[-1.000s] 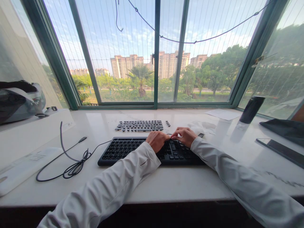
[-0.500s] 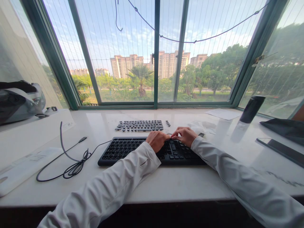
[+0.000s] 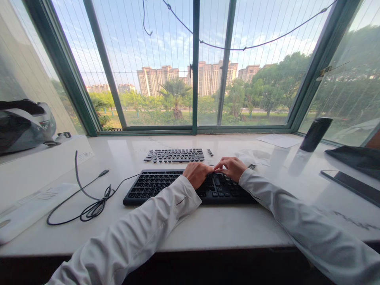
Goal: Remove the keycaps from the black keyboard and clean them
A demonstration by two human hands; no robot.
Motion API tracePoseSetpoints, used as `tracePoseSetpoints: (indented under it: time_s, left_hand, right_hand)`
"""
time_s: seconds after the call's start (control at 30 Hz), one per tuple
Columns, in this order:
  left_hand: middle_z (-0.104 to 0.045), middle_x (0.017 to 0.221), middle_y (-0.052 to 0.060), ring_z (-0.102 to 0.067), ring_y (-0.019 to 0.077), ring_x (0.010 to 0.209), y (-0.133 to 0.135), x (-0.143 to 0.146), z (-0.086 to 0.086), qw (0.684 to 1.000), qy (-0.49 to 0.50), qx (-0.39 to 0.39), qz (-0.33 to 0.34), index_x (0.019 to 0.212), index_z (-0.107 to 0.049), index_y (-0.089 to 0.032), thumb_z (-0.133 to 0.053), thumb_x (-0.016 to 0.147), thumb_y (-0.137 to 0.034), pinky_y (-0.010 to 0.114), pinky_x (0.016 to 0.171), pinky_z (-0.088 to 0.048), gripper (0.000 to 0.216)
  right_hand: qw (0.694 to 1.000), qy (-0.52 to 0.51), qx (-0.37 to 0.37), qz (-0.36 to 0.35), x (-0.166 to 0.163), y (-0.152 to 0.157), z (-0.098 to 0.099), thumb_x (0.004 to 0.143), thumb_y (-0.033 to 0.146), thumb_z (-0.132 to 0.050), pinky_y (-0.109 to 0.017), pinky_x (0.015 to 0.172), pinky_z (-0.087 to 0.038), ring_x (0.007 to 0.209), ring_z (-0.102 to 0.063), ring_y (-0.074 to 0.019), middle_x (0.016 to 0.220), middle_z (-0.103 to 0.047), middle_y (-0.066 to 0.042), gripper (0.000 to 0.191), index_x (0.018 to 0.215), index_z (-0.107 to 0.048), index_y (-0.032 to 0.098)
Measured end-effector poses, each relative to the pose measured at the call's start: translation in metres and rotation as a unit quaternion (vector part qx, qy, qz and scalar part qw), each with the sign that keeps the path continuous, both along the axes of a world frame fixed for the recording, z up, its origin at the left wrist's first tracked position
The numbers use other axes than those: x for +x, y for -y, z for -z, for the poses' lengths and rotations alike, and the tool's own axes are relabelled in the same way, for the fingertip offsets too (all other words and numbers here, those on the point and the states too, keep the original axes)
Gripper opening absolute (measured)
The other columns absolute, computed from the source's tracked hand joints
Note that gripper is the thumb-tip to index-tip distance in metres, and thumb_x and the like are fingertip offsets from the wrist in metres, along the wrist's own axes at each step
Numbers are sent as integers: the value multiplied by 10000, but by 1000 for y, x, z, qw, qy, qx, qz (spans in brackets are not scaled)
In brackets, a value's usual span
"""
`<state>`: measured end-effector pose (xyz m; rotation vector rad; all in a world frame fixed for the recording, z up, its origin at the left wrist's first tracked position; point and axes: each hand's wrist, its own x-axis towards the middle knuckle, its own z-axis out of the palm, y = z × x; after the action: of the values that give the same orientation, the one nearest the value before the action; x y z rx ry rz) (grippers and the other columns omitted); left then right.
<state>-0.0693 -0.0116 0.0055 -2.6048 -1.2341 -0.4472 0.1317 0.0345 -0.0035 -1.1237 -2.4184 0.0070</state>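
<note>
White stone bench (image 3: 208,229) is set under a wide green-framed window (image 3: 194,67); trees and tower blocks are seen outside.

Black keyboard (image 3: 154,186) is laid flat at bench centre, just in front of the person. Long axis runs left-right, approx. parallel to the bench front edge; key face points up, top row toward the window. Its cable (image 3: 89,206) is led off the left end and lies in a loose coil on the bench.

Left hand (image 3: 197,174) and right hand (image 3: 231,168) are placed close together on the keyboard's right half, near the top rows. Both are curled, knuckles up, fingertips down on the keys and nearly meeting. Whether anything is pinched between them cannot be told. Both forearms are in white sleeves.

Behind the keyboard, a set of loose dark keycaps (image 3: 175,155) is laid out in rows, also left-right, well apart from the hands. A crumpled white cloth (image 3: 255,157) lies just beside the right hand. Far right: dark cylinder bottle (image 3: 315,134), tilted; dark flat phone (image 3: 350,184). Far left: helmet (image 3: 25,124).
</note>
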Motion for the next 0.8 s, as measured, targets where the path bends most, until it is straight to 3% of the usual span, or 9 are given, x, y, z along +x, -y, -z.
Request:
tracePoseSetpoints:
  time_s: [0.6, 0.8]
  left_hand:
    - [-694, 863, 55, -627, 171, 840, 6, 3, -6, 999, -5, -26, -35, 982, -680, -249, -449, 865, -279, 227, 691, -433, 260]
    - [-699, 861, 45, -640, 177, 785, 4, 4, -5, 999, -44, -6, -26, 1059, -644, -308, -439, 855, -203, 241, 649, -436, 308]
  right_hand:
    - [1000, 17, 7, 4, 0, 1, -1, 771, 359, -622, -226, 625, -370, 621, -535, -100, 777, -656, 5, 154, 822, -734, 266]
    - [988, 109, 76, -78, 5, 2, -4, 825, 298, -545, -250, 644, -330, 700, -577, -116, 767, -657, -4, 185, 814, -724, 251]
